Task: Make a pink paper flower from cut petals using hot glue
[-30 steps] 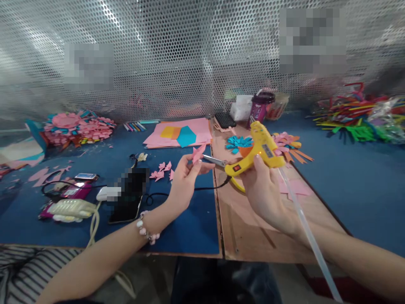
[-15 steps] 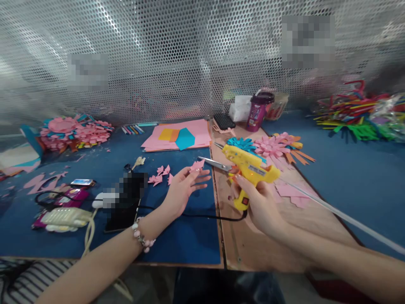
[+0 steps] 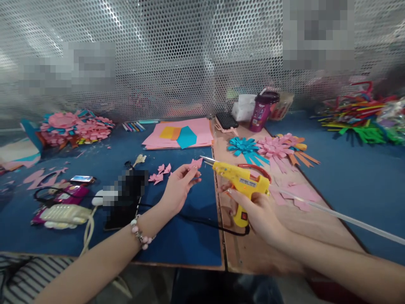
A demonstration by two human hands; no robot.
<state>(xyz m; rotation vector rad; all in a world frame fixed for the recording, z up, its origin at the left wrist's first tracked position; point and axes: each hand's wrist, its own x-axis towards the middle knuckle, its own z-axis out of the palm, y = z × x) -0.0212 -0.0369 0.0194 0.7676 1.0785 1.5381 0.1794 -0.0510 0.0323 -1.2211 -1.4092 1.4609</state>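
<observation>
My left hand pinches a small pink paper petal between thumb and fingertips above the blue mat. My right hand grips the handle of a yellow glue gun, held level with its metal nozzle pointing left, the tip right next to the petal. A clear glue stick juts out of the gun's back to the right. The gun's black cord trails across the mat. More pink petals lie on the mat just left of my left hand.
Teal and pink paper flowers and red-handled scissors lie on the wooden board behind the gun. Pink paper sheets, a purple cup, a phone, a power strip and more flowers surround them. A perforated metal screen backs the table.
The glue gun came down from its raised, tilted pose and now lies level, nozzle at the petal. My left hand lowered, opened briefly, then pinched the petal again.
</observation>
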